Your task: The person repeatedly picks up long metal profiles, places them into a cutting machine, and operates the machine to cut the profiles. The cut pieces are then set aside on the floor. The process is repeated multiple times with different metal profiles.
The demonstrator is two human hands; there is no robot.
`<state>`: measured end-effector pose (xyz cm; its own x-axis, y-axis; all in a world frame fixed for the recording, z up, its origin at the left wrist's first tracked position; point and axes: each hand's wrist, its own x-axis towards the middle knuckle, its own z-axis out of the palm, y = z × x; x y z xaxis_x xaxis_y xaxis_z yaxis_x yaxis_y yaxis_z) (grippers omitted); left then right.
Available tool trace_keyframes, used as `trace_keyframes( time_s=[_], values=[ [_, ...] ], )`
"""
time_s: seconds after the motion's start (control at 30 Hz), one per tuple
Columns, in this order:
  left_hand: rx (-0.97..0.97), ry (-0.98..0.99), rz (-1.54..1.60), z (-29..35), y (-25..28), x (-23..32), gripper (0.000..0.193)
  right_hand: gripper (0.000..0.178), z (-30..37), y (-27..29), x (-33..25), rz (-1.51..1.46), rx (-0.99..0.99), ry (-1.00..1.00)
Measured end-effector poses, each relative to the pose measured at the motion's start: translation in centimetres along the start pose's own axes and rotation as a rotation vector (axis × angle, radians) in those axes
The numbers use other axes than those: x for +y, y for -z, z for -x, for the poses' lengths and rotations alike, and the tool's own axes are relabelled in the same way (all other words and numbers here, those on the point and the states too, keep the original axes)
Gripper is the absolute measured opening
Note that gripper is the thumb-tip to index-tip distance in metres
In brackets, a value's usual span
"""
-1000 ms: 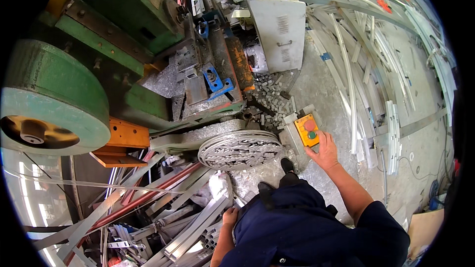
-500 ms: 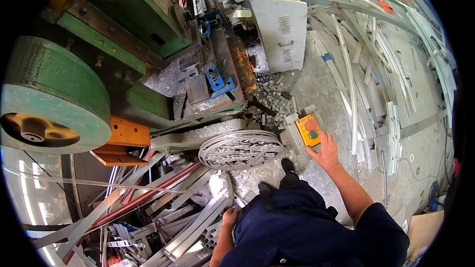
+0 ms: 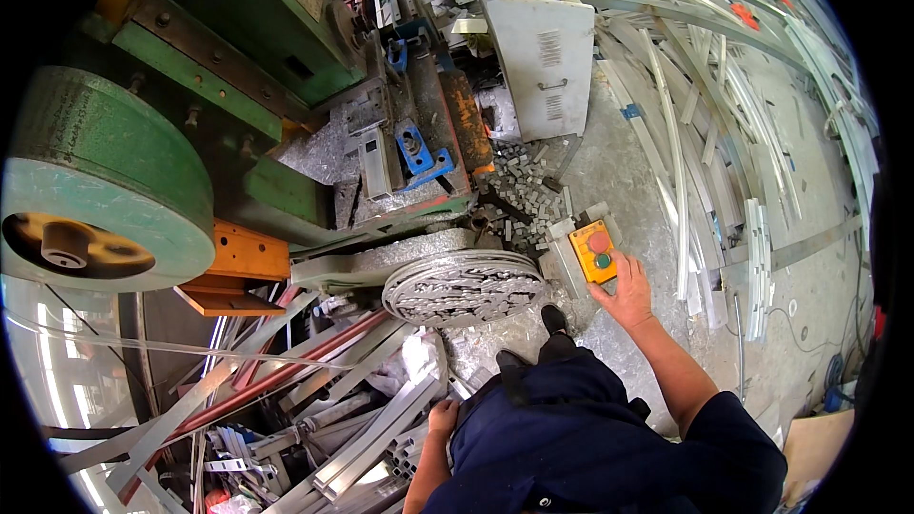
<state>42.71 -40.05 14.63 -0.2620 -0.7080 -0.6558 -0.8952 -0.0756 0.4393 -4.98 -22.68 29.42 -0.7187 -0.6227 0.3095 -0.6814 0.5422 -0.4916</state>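
My right hand [image 3: 625,291] reaches out to a yellow control box [image 3: 591,266] with a red button and a green button. Its fingers are apart at the box's lower right edge, beside the green button [image 3: 603,262]; whether a fingertip presses the button cannot be told. Down by my left hip, my left hand [image 3: 443,416] is curled closed, with nothing seen sticking out of it. Ahead and to the left, a short aluminium channel piece [image 3: 375,164] lies on the bed of a green press [image 3: 276,48], next to blue clamps [image 3: 417,152].
A big green flywheel [image 3: 105,181] fills the left side. Near my feet is a round guard [image 3: 464,289] covered in metal chips. Small offcuts [image 3: 533,192] heap beside a grey cabinet [image 3: 543,67]. Long aluminium profiles [image 3: 678,171] lie on the right, more scrap [image 3: 371,438] at lower left.
On the press bed, the metal piece by the blue clamps looks brighter and its channel shape shows more clearly. Both hands stay in place.
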Motion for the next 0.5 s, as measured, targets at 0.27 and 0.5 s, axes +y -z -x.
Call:
trace_keyframes(
  time_s=[0.27,0.5],
  values=[
    [-0.039,0.037,0.007,-0.6,-0.4,-1.0,0.041,0.071,-0.1,0.0,0.2,0.002,-0.040,-0.019],
    [-0.033,0.113,0.225,-0.5,0.4,0.6,0.038,0.072,0.0,0.1,0.4,-0.024,-0.042,-0.039]
  ],
)
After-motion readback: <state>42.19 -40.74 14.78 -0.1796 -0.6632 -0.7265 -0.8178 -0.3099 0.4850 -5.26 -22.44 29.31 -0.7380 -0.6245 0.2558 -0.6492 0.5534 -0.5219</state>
